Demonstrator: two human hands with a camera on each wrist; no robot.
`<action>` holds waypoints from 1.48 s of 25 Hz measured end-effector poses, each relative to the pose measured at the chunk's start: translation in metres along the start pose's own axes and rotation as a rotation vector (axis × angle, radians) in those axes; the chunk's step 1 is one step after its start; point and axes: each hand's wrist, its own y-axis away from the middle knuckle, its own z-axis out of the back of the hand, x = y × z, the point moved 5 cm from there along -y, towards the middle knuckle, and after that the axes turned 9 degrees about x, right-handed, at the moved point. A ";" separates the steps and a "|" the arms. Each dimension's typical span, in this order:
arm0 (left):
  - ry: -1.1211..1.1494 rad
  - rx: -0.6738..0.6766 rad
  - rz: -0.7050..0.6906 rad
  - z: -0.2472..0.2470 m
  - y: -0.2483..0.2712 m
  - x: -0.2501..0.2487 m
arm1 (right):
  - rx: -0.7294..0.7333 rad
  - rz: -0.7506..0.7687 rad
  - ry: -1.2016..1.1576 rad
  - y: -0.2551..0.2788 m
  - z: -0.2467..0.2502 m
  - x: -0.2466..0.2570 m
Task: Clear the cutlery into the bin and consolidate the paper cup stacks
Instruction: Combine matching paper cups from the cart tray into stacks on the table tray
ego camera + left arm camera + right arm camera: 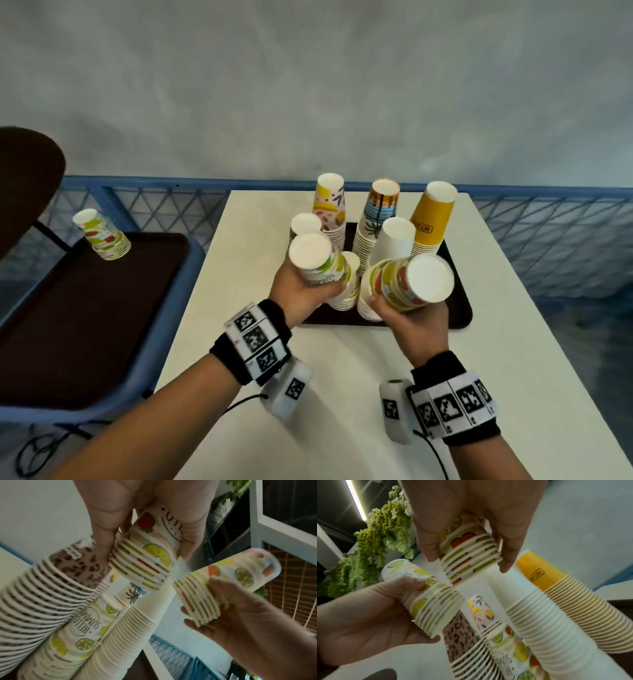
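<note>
Filling each grip — left hand (301,291); right hand (416,322) — fruit-print cup stacks (317,262).

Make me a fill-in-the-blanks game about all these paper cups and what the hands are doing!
1. Each of the hands holds a short stack of ____-print cups: the left hand one, the right hand another.
2. The plain-coloured stack at the far right of the brown tray is ____.
3. The stack standing alone on the other tray is to the person's ____.
4. All the cups stand or are held bottom ____.

Missing words: fruit; yellow; left; up
</note>
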 end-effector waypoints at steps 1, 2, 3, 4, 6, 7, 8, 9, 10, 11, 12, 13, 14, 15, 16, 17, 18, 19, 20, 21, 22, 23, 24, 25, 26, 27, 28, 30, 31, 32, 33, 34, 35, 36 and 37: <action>-0.038 -0.016 -0.003 -0.011 -0.010 -0.003 | -0.032 -0.004 -0.018 -0.003 0.010 0.000; -0.075 -0.027 -0.004 -0.022 -0.022 -0.006 | -0.048 0.001 -0.033 -0.006 0.017 0.002; -0.110 -0.032 -0.006 -0.033 -0.034 -0.009 | -0.057 0.006 -0.046 -0.010 0.023 0.004; -0.139 -0.034 -0.005 -0.041 -0.045 -0.010 | -0.060 0.015 -0.061 -0.012 0.027 0.007; -0.162 -0.057 0.010 -0.051 -0.065 -0.007 | -0.061 0.025 -0.100 -0.017 0.031 0.008; -0.176 -0.068 0.028 -0.053 -0.072 -0.002 | -0.058 0.028 -0.120 -0.020 0.032 0.008; -0.189 -0.074 0.047 -0.054 -0.075 0.004 | -0.051 0.033 -0.139 -0.021 0.032 0.008; -0.192 -0.075 0.070 -0.055 -0.078 0.010 | -0.048 0.034 -0.151 -0.023 0.032 0.006; -0.184 -0.076 0.089 -0.056 -0.081 0.014 | -0.045 0.031 -0.158 -0.024 0.032 0.003; -0.176 -0.080 0.100 -0.055 -0.083 0.016 | -0.043 0.022 -0.156 -0.025 0.031 -0.001; -0.174 -0.084 0.101 -0.055 -0.087 0.018 | -0.035 0.011 -0.150 -0.026 0.030 -0.006; -0.180 -0.090 0.106 -0.053 -0.089 0.018 | -0.028 -0.001 -0.137 -0.026 0.028 -0.010; -0.187 -0.101 0.108 -0.052 -0.090 0.018 | -0.020 -0.011 -0.128 -0.026 0.027 -0.014; -0.194 -0.112 0.108 -0.051 -0.090 0.017 | -0.018 -0.021 -0.124 -0.025 0.027 -0.018; -0.205 -0.120 0.106 -0.050 -0.089 0.018 | -0.017 -0.026 -0.124 -0.025 0.027 -0.021; -0.222 -0.127 0.109 -0.051 -0.087 0.018 | -0.020 -0.028 -0.120 -0.024 0.027 -0.023; -0.242 -0.130 0.119 -0.051 -0.085 0.020 | -0.020 -0.029 -0.120 -0.025 0.027 -0.025; -0.273 -0.126 0.140 -0.053 -0.084 0.023 | -0.020 -0.029 -0.121 -0.025 0.027 -0.027; -0.299 -0.116 0.164 -0.054 -0.084 0.028 | -0.013 -0.028 -0.124 -0.026 0.027 -0.029; -0.317 -0.099 0.196 -0.056 -0.085 0.033 | -0.008 -0.030 -0.119 -0.026 0.026 -0.031; -0.325 -0.082 0.227 -0.058 -0.087 0.041 | -0.002 -0.031 -0.111 -0.026 0.025 -0.033; -0.322 -0.062 0.275 -0.060 -0.087 0.049 | 0.004 -0.034 -0.098 -0.026 0.025 -0.035; -0.316 -0.053 0.319 -0.062 -0.088 0.060 | 0.010 -0.039 -0.087 -0.026 0.024 -0.036; -0.315 -0.040 0.366 -0.063 -0.086 0.070 | 0.017 -0.044 -0.073 -0.026 0.023 -0.037; -0.323 -0.031 0.395 -0.064 -0.085 0.081 | 0.027 -0.048 -0.062 -0.025 0.022 -0.038; -0.337 -0.013 0.427 -0.065 -0.082 0.088 | 0.039 -0.049 -0.049 -0.025 0.021 -0.040; -0.358 0.006 0.436 -0.066 -0.080 0.096 | 0.050 -0.051 -0.032 -0.023 0.019 -0.040; -0.406 0.039 0.446 -0.065 -0.070 0.096 | 0.059 -0.062 -0.002 -0.021 0.017 -0.043; -0.413 0.037 0.434 -0.063 -0.063 0.089 | 0.067 -0.072 0.003 -0.020 0.016 -0.045; -0.395 0.014 0.378 -0.058 -0.057 0.083 | 0.079 -0.079 0.008 -0.018 0.014 -0.045; -0.301 0.000 0.330 -0.053 -0.047 0.070 | 0.094 -0.079 0.013 -0.017 0.013 -0.044; -0.183 0.009 0.260 -0.051 -0.038 0.058 | 0.110 -0.088 0.014 -0.016 0.011 -0.043; -0.076 0.072 0.200 -0.050 -0.027 0.044 | 0.128 -0.103 0.011 -0.015 0.008 -0.042; -0.032 0.170 0.148 -0.053 -0.018 0.031 | 0.154 -0.119 0.005 -0.015 0.004 -0.040; -0.081 0.268 0.117 -0.057 -0.011 0.024 | 0.192 -0.123 0.008 -0.015 -0.002 -0.038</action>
